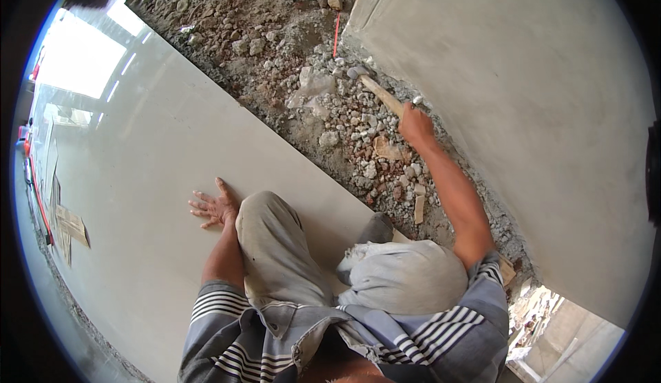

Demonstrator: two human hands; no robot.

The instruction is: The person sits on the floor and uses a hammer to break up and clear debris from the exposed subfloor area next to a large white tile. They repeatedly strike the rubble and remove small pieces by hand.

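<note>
- At one o'clock, one wooden-handled hammer (382, 95); grey head hard to distinguish from rubble (258, 73), stones uncountable.
- At two, right hand (416, 128) closed around the hammer; palm hidden.
- Near eight, left hand (219, 209) spread flat, holding nothing, on glossy floor tile (151, 156), cut off leftward.

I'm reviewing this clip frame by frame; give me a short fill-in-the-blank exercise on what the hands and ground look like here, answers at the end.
1. The right hand grips the hammer by its ______.
2. The left hand rests on the pale slab, to the ______ of the rubble.
3. The rubble lies ______ the pale slab and the grey surface.

Missing words: handle; left; between.
</note>
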